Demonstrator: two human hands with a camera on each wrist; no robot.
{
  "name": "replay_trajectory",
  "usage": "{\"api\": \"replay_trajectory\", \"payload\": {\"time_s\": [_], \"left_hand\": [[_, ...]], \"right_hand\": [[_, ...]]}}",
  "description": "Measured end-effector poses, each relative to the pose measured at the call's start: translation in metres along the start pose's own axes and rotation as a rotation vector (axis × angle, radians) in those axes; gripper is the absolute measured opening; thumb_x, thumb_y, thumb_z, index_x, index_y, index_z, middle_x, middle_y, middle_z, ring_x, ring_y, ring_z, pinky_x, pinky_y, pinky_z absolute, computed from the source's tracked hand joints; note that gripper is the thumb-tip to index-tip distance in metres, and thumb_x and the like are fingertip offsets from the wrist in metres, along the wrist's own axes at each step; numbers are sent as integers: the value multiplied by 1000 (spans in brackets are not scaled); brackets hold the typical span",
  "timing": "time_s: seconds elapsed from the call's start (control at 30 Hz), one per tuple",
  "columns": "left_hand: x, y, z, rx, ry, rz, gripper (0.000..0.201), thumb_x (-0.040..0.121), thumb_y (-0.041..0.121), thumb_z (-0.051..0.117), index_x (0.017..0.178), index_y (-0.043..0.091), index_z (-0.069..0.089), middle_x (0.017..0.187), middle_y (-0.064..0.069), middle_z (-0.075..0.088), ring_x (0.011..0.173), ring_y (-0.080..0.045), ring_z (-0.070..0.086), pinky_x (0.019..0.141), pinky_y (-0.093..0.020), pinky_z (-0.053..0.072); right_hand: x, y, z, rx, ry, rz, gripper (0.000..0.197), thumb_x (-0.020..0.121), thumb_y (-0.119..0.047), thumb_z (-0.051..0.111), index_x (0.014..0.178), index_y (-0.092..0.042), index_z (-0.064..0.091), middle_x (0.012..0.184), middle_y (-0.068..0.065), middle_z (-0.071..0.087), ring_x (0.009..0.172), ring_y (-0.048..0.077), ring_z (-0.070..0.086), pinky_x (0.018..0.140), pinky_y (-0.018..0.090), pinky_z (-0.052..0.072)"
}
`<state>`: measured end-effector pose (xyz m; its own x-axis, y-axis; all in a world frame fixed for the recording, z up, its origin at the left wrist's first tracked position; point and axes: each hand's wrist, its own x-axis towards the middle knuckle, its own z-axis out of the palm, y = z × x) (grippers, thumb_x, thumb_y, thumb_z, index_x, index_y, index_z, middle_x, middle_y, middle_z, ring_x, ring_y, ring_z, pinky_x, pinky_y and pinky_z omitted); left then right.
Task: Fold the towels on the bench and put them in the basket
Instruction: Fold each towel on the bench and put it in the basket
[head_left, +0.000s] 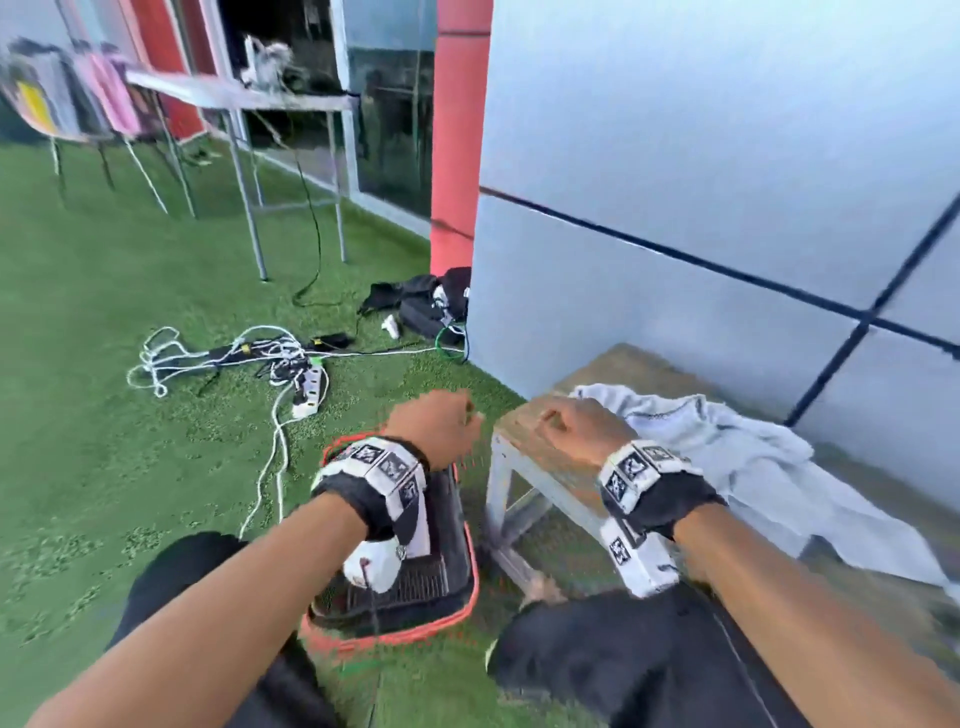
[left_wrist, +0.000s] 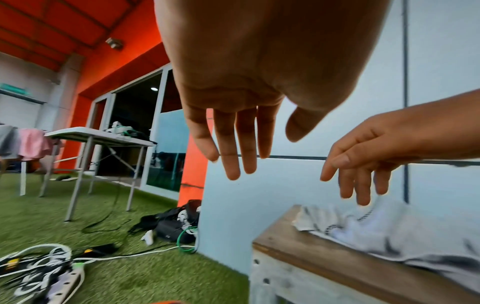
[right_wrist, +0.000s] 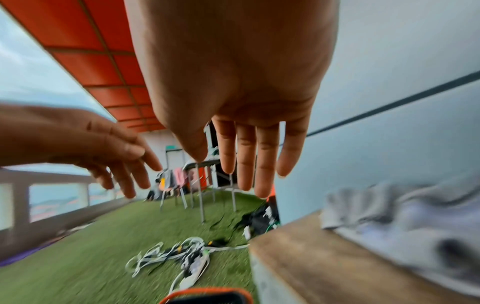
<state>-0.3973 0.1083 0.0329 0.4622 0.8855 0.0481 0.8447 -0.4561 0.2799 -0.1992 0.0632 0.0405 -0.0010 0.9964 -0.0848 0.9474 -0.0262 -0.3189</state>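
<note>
Towel (head_left: 737, 452) (crumpled, seemingly) beside bench (head_left: 535, 431) edge.

A folding table (head_left: 244, 96) stands on the green artificial turf (head_left: 78, 322). A power strip (head_left: 310, 387) lies among tangled white cables (head_left: 171, 358) on the turf. A black bag (head_left: 428, 304) sits against the orange pillar (head_left: 460, 124).

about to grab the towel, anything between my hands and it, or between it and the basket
Nothing visible. The right hand hovers open by the grey towel on the bench; the left hand hangs open over the basket, which sits on the grass beside the bench end.
</note>
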Motion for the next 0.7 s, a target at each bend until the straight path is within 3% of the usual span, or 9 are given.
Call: {"api": "replay_trajectory", "payload": {"time_s": [0.1, 0.17, 0.23, 0.33, 0.4, 0.5, 0.57, 0.7], "left_hand": [[-8, 38, -5, -2, 17, 79, 32, 93, 41, 39, 107, 19, 57, 99, -2, 67, 84, -21, 65, 78, -39, 55], [-9, 62, -5, 2, 17, 135, 33, 91, 41, 41, 112, 21, 56, 106, -2, 66, 92, -23, 64, 83, -40, 53], [-10, 83, -5, -5, 22, 187, 34, 91, 42, 42, 116, 22, 54, 112, -2, 64, 98, -24, 62, 86, -40, 51], [-7, 111, 2, -28, 0, 273, 34, 91, 44, 40, 116, 25, 54, 115, -1, 63, 102, -25, 61, 87, -41, 50], [-2, 124, 9, -30, -35, 320, 35, 89, 47, 39, 114, 28, 54, 116, -2, 63, 103, -25, 60, 86, -40, 50], [5, 135, 20, -15, -53, 345, 37, 86, 51, 36, 111, 32, 54, 116, -2, 62, 103, -26, 59, 86, -39, 49], [9, 140, 28, -20, -78, 351, 35, 89, 47, 39, 114, 28, 55, 116, -4, 62, 105, -27, 58, 89, -39, 47], [21, 145, 44, -29, -127, 351, 35, 92, 43, 40, 116, 23, 55, 115, -3, 62, 105, -25, 58, 89, -36, 46]], "right_hand": [[-49, 26, -30, -16, 80, 118, 25, 91, -37, 45, 106, -24, 62, 97, 1, 65, 96, 21, 59, 85, 32, 45], [-77, 44, -45, 12, 124, 188, 23, 91, -35, 45, 101, -25, 63, 88, -1, 65, 95, 19, 58, 95, 35, 38], [-97, 58, -56, 12, 152, 248, 21, 90, -34, 46, 95, -26, 65, 91, 0, 65, 98, 20, 56, 92, 33, 37], [-127, 76, -70, -7, 212, 324, 21, 91, -35, 47, 84, -25, 64, 113, 6, 64, 106, 26, 58, 84, 31, 41], [-141, 84, -74, -23, 242, 373, 24, 89, -34, 48, 89, -19, 67, 109, 4, 66, 102, 25, 61, 82, 31, 45], [-151, 92, -71, -33, 270, 412, 19, 86, -34, 51, 83, -24, 67, 101, 2, 69, 99, 23, 61, 81, 28, 45], [-151, 100, -65, -17, 260, 412, 20, 86, -34, 51, 81, -22, 67, 101, 2, 68, 99, 21, 60, 79, 27, 44], [-144, 110, -51, -12, 222, 414, 23, 89, -30, 49, 93, -16, 68, 105, 1, 66, 102, 21, 57, 82, 27, 42]]}}
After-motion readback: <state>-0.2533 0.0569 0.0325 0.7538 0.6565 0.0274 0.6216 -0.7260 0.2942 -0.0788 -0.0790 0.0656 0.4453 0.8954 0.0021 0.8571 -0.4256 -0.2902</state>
